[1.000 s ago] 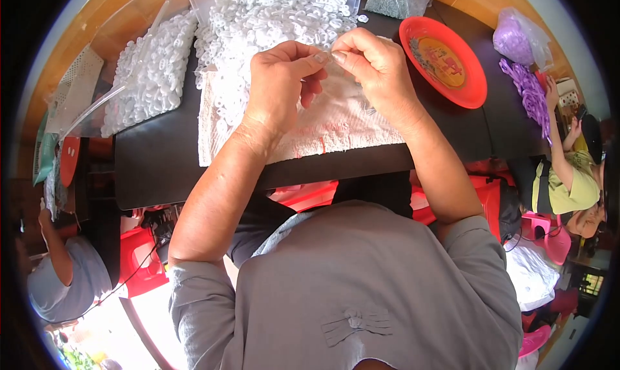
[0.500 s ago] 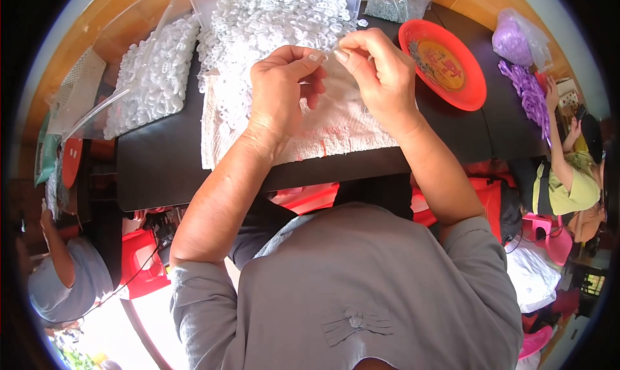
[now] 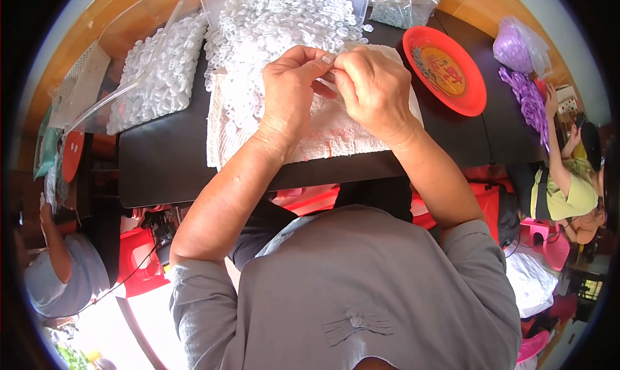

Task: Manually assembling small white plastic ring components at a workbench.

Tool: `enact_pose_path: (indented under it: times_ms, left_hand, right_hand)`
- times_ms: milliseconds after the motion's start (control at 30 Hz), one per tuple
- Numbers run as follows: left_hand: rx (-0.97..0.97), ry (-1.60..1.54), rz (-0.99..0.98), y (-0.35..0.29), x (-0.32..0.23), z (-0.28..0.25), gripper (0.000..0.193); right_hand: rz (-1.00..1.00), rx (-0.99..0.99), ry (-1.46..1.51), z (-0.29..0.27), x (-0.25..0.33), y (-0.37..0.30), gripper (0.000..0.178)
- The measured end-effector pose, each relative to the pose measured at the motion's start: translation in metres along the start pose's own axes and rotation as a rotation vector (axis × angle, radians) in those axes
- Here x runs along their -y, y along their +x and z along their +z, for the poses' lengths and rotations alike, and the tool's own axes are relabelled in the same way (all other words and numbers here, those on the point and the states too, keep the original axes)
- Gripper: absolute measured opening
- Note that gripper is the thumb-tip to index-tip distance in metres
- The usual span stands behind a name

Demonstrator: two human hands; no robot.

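- Head view: a dark, smooth table (image 3: 158, 170) spans the workspace.
- On it lies a pale, nubby towel (image 3: 342, 144), flecked with red near its front edge.
- White pieces (image 3: 284, 18), small, hard-looking and looped, with holes through them, spill in a heap from a translucent, straight-walled tub (image 3: 363, 0) onto the towel's left half.
- Left of the heap, a clear, wrinkled bag (image 3: 158, 73) bulges with similar white pieces.
- Right of the towel sits a red, glossy, oval-looking tray (image 3: 476, 100) with a patterned orange centre; a grey patch at its left is too small to identify.
- Above the towel, the left hand (image 3: 287, 95) and right hand (image 3: 374, 92) meet, each with thumb and index finger pinched together; what lies between the 2 pinches cannot be told.
- Behind the tray, a crinkled clear bag holds fine grey grains (image 3: 394, 16).
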State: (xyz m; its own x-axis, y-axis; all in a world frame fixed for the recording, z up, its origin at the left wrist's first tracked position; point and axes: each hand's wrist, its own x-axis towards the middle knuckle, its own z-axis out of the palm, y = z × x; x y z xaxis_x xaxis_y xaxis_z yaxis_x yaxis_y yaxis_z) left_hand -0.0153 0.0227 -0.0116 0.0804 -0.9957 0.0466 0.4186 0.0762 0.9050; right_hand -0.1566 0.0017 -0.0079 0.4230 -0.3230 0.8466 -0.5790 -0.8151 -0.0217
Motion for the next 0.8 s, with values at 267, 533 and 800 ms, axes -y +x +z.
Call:
enact_pose_path:
  times_ms: [267,533,800]
  left_hand:
    - [0.028,0.053,0.016,-0.002,-0.010,-0.006,0.014]
    - [-0.075,-0.241,0.178,0.014,-0.056,-0.039,0.019]
    - [-0.166,-0.137,0.249,0.018,-0.071,-0.086,0.016]
  right_hand:
    - [-0.139,-0.047,0.148,0.001,-0.003,0.001,0.013]
    - [-0.101,0.053,0.308,-0.002,-0.002,0.000,0.017]
    - [-0.018,0.358,0.281,-0.007,0.019,0.012,0.009]
